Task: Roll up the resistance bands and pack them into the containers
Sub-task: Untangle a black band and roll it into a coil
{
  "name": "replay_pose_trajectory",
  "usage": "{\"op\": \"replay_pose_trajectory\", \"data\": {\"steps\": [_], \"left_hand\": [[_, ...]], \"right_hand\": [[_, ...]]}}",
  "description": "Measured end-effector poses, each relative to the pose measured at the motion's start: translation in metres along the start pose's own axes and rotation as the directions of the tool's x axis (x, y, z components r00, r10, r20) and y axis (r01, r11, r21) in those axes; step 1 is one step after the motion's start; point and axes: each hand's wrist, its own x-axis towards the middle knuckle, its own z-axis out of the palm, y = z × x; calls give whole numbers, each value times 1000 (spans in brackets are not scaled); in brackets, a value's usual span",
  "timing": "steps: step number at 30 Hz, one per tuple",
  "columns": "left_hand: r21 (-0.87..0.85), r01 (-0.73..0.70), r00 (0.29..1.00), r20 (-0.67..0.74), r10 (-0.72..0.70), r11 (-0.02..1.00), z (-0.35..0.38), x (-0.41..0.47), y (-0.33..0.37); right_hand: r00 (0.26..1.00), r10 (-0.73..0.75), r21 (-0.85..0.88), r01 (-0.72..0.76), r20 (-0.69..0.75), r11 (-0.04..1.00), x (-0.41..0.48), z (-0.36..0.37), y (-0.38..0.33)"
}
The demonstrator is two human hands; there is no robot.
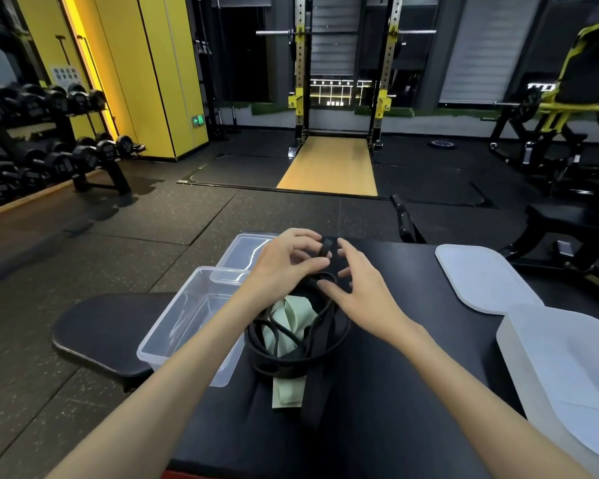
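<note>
My left hand [282, 262] pinches the end of a black resistance band [326, 248] above the tangled pile [291, 344] on the bench [412, 357], my right hand [363, 292] spread beside it, so I should wind tight, even turns before reaching for the clear container [184, 319].

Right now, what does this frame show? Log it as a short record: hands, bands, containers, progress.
left hand: pinches the raised end of a black band
right hand: fingers spread, fingertip at the pile
pile: black bands tangled with a pale green band on the black table
clear containers: left of pile, no bands inside
white container: right, its lid lying beside it
progress: nothing packed yet
</note>
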Motion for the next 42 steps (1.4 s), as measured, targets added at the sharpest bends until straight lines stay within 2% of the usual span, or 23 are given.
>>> {"op": "replay_pose_trajectory", "data": {"steps": [6,11,15,18,22,27,31,38,42], "left_hand": [[-211,-42,999,-36,35,977,8,7,36],[-216,-32,987,-158,-2,976,14,22,55],[-193,-98,973,-224,54,976,14,31,69],[-288,-61,991,-130,24,956,15,33,64],[-171,-18,997,68,30,985,23,31,44],[-209,-11,999,50,22,978,34,31,40],[-305,-8,999,34,19,952,38,32,46],[-324,-37,998,-54,20,945,45,39,70],[-320,-23,999,-29,14,947,50,38,72]], "right_hand": [[994,-80,288,99,-78,953,10,-24,-24],[989,-70,381,114,-128,917,16,-47,-39],[978,-21,446,113,-207,888,26,-66,-48],[979,-16,480,113,-202,870,34,-82,-54],[981,27,549,83,-190,831,43,-100,-66],[985,30,539,69,-172,839,48,-109,-72],[985,65,603,46,-161,796,46,-113,-71],[997,77,514,-57,-17,856,28,-114,-54],[991,119,512,-67,-69,856,28,-118,-50]]}}
